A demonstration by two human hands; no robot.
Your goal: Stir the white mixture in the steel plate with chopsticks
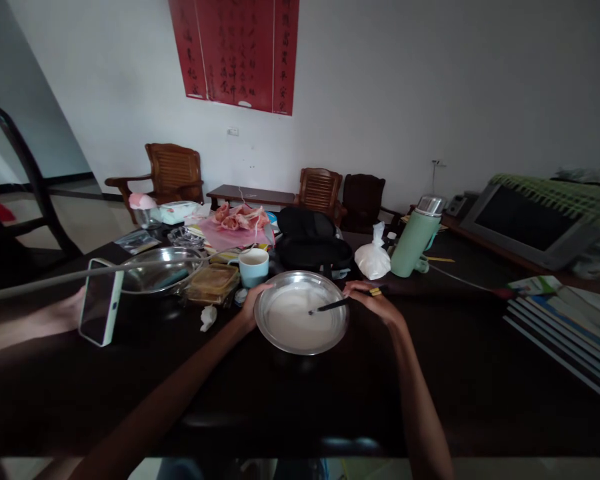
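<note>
Forearms (pixel 180 393) came nearest; left grip (pixel 253 307) and right grip (pixel 375 304) pinched the bowl (pixel 301 350) rim; uneven lifting could've slopped white liquid (pixel 290 313).

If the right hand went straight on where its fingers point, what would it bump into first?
Most likely the metal bowl: the right hand has its fingers at the bowl's right rim, though whether they touch it is hard to tell.

1. A home's living room, by its look: wooden armchairs (pixel 174 172) stand near a white wall (pixel 380 87).
2. A red calligraphy banner (pixel 240 53) hangs there; a boxy television (pixel 523 215) (draped in green cloth (pixel 555 198)) sits right.
</note>
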